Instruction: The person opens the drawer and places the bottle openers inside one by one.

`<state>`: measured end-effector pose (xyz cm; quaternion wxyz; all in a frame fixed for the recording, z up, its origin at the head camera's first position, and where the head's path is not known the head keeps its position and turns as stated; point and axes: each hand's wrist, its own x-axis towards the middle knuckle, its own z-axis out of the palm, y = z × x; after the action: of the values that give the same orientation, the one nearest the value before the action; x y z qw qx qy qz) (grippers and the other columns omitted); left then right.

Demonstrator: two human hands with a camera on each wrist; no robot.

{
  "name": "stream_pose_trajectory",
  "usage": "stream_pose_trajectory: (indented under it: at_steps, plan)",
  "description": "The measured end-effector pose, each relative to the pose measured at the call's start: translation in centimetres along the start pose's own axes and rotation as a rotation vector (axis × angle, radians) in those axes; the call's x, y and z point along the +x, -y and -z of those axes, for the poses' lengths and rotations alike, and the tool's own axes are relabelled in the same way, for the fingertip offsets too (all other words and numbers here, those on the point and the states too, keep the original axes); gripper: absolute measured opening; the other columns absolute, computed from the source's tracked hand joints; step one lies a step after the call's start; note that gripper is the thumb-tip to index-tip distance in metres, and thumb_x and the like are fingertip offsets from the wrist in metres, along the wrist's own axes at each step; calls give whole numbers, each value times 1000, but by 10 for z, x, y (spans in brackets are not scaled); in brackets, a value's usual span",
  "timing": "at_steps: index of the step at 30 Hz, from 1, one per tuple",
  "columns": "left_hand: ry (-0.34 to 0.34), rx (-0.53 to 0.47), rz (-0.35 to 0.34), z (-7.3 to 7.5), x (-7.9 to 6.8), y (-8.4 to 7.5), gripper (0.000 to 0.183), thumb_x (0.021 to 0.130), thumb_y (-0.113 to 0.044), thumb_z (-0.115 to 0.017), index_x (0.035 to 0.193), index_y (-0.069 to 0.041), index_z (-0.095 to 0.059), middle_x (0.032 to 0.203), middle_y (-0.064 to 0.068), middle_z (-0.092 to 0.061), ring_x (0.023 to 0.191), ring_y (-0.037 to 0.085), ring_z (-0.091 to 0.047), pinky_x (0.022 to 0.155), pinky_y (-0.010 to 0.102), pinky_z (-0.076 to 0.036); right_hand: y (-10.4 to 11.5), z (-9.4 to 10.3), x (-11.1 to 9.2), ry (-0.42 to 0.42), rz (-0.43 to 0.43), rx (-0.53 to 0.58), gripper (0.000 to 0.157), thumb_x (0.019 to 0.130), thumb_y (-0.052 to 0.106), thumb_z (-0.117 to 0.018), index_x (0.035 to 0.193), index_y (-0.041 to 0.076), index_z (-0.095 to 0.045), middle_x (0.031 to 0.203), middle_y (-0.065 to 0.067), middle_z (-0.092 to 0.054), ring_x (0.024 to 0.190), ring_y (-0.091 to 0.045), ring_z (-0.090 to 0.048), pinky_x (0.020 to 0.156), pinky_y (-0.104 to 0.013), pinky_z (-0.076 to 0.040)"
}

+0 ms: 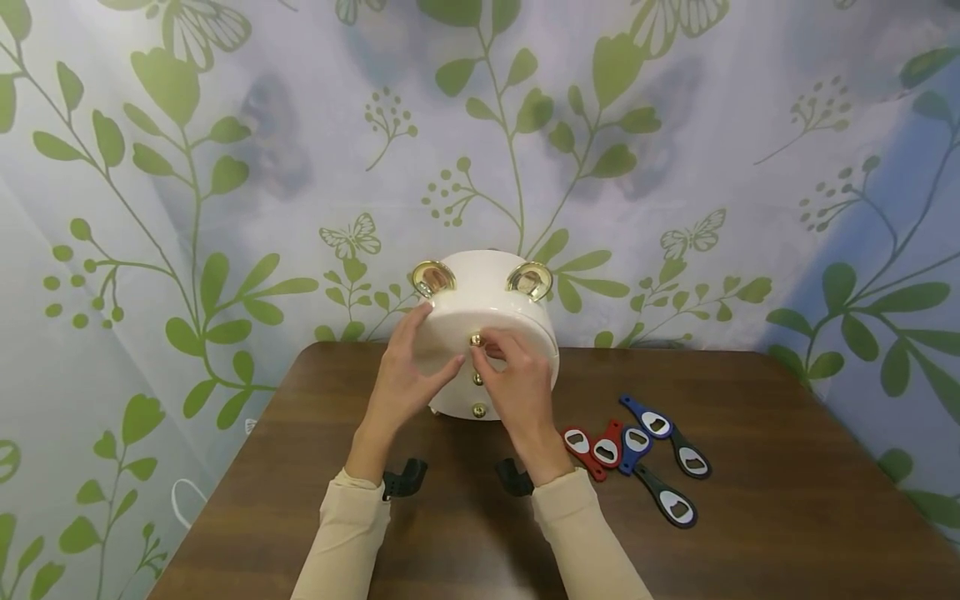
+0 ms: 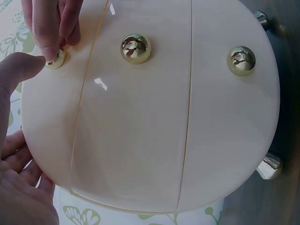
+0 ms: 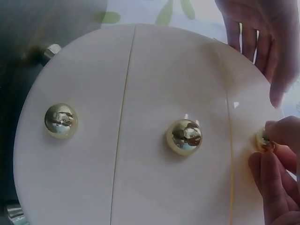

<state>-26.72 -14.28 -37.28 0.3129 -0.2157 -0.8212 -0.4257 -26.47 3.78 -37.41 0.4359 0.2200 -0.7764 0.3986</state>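
A white round drawer box (image 1: 450,392) with gold ears stands on the table, its front split by thin seams into three drawers. Down that front run three gold ball knobs: the top knob (image 3: 265,140), the middle knob (image 2: 136,48) and the bottom knob (image 1: 479,411). My right hand (image 1: 517,387) pinches the top knob between thumb and fingertips. Around the box's upper left side, my left hand (image 1: 399,379) spreads its fingers along the edge, thumb stretched toward the top knob. In the left wrist view the seams look closed.
Right of the box lie several bottle openers: red ones (image 1: 577,442), blue ones (image 1: 636,439) and dark green ones (image 1: 675,507). The brown wooden table (image 1: 787,467) backs onto a leaf-patterned curtain (image 1: 420,192). Short metallic feet (image 2: 269,166) hold up the box.
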Motion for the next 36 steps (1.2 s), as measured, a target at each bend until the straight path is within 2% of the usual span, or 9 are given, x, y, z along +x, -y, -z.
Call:
stream_pose_trajectory:
  at_steps: [10, 18, 29, 36]
  plan:
    - [-1, 0, 3, -1, 0, 2, 86, 82, -23, -88, 154, -4, -43, 156, 16, -46, 146, 31, -42, 117, 53, -38, 1, -4, 0, -30, -18, -10, 20, 86, 14, -85, 101, 5, -77, 95, -7, -75, 81, -19, -77, 75, -33, -63]
    - [-1, 3, 0, -2, 0, 2, 86, 84, -24, -87, 154, -3, -43, 157, 16, -45, 148, 31, -41, 118, 53, -37, -1, -6, -1, -66, 10, -13, 16, 85, 11, -85, 99, 6, -78, 93, -5, -75, 79, -17, -77, 73, -33, -63]
    - [19, 2, 33, -1, -5, 1, 84, 87, -26, -85, 156, -4, -42, 159, 14, -44, 149, 31, -39, 119, 52, -35, 0, -2, -6, -44, 31, 0, 18, 83, 10, -86, 98, 4, -77, 93, -7, -74, 78, -18, -77, 74, -31, -62]
    - [16, -8, 13, 0, -3, 3, 81, 89, -24, -84, 156, -6, -42, 158, 15, -45, 149, 32, -40, 119, 53, -36, 2, 3, -6, -35, 44, 17, 18, 82, 10, -86, 98, 5, -77, 92, -7, -73, 77, -17, -76, 74, -30, -62]
